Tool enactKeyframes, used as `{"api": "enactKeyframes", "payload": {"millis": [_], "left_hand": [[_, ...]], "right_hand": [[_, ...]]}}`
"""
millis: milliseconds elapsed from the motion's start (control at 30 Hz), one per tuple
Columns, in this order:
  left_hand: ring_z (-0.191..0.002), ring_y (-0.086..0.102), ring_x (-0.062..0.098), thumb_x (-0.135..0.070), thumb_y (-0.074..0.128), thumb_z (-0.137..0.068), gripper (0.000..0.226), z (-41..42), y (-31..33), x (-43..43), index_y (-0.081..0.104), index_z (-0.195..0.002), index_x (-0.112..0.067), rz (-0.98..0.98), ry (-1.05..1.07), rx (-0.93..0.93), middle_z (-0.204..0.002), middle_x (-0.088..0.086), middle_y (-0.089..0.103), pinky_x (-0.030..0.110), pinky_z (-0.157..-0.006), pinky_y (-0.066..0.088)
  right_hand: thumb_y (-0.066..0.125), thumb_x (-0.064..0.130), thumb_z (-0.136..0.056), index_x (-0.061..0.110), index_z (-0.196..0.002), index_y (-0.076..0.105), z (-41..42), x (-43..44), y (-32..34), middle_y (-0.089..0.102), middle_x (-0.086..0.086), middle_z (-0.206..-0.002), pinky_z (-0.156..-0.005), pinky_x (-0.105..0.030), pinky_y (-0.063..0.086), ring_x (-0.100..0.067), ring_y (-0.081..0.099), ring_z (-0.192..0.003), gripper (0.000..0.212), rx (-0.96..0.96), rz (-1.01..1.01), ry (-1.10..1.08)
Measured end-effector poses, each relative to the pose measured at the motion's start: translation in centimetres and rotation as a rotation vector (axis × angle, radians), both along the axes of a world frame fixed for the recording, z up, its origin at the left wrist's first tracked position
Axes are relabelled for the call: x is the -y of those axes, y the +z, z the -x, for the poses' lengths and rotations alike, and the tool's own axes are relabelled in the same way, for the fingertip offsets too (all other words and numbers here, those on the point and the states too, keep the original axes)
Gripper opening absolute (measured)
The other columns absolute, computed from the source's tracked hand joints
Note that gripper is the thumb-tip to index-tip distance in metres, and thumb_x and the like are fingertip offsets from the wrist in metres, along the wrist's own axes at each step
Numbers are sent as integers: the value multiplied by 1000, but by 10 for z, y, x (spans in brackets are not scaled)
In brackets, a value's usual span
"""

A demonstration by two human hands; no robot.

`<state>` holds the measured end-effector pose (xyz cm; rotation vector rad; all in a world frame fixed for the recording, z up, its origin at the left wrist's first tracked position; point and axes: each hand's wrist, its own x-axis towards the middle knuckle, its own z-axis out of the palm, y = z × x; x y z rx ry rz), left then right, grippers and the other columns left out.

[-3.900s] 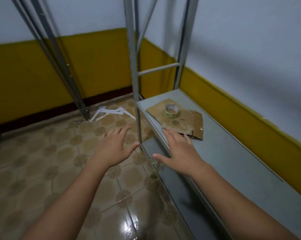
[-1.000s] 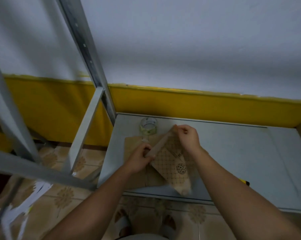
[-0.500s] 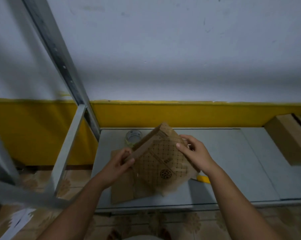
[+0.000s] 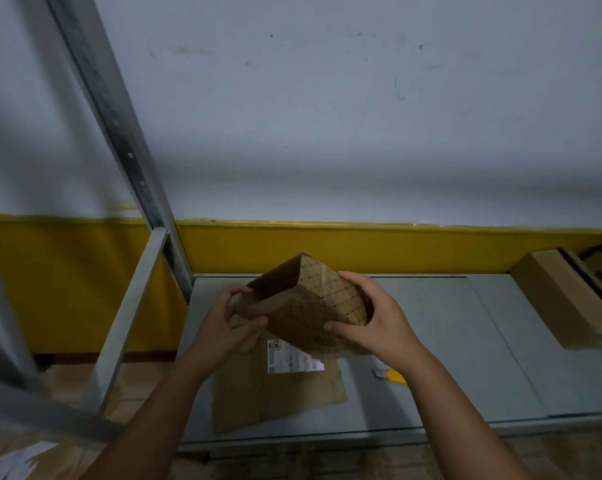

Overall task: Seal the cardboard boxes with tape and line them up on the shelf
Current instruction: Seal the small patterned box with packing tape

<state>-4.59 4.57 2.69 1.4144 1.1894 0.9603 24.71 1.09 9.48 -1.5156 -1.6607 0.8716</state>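
Above grey metal shelf (image 4: 448,341), I see left hand (image 4: 223,323) pinching, right hand (image 4: 375,320) clasping half-open brown grid-printed cardboard box (image 4: 310,306), fingers curled round its edges.

No readable text in view.

A white label (image 4: 294,358) is stuck on the flattened cardboard box (image 4: 275,393) lying on the shelf (image 4: 448,341). It carries a dark block at its left edge and rows of fine print, all too blurred to read. The patterned cardboard box (image 4: 313,303) above it bears a printed grid of lines and dots and a dark mark (image 4: 322,340) near its lower edge, which cannot be made out as a word or a brand.
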Motion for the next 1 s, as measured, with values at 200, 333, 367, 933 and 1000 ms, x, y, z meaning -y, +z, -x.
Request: {"api": "enactKeyframes", "payload": {"millis": [200, 333, 367, 933, 1000], "left_hand": [[-135, 54, 4, -27, 97, -73, 112, 6, -9, 1, 27, -157, -52, 137, 83, 179, -161, -19, 35, 33, -94, 61], [-131, 61, 5, -24, 90, -83, 83, 7, 0, 4, 45, -149, -42, 95, 23, 181, -139, -20, 65, 30, -101, 58], [-125, 62, -4, -14, 84, -86, 76, 5, 6, 6, 46, -145, -41, 68, 18, 166, -131, -29, 67, 22, -98, 56], [-139, 56, 18, -47, 68, -94, 69, 24, 16, 16, 39, -156, -44, -139, 64, 75, -152, -10, 56, 45, -101, 58], [-140, 54, 17, -54, 64, -95, 66, 23, 15, 17, 39, -157, -49, -132, 69, 68, -152, -10, 55, 46, -101, 59]], "right_hand": [[95, 17, -71, 29, -135, 62, -3, 1, -14, 69, 4, -129, -96, -44, 59, -16, 66, -119, 73, -273, 58, -17], [87, 4, -77, 15, -140, 56, -4, 1, -27, 68, -8, -133, -103, -58, 52, -28, 65, -123, 71, -446, 130, 5], [87, 5, -78, 15, -141, 55, -3, 1, -31, 68, -9, -134, -105, -61, 50, -30, 64, -124, 71, -466, 157, 17], [64, 25, -100, 32, -144, 53, 21, 9, -29, 63, 4, -137, -110, -49, 48, -14, 58, -131, 47, -255, 108, 79], [61, 25, -100, 30, -144, 53, 28, 12, -32, 65, 7, -136, -110, -45, 47, -12, 59, -130, 45, -280, 110, 63]]}}
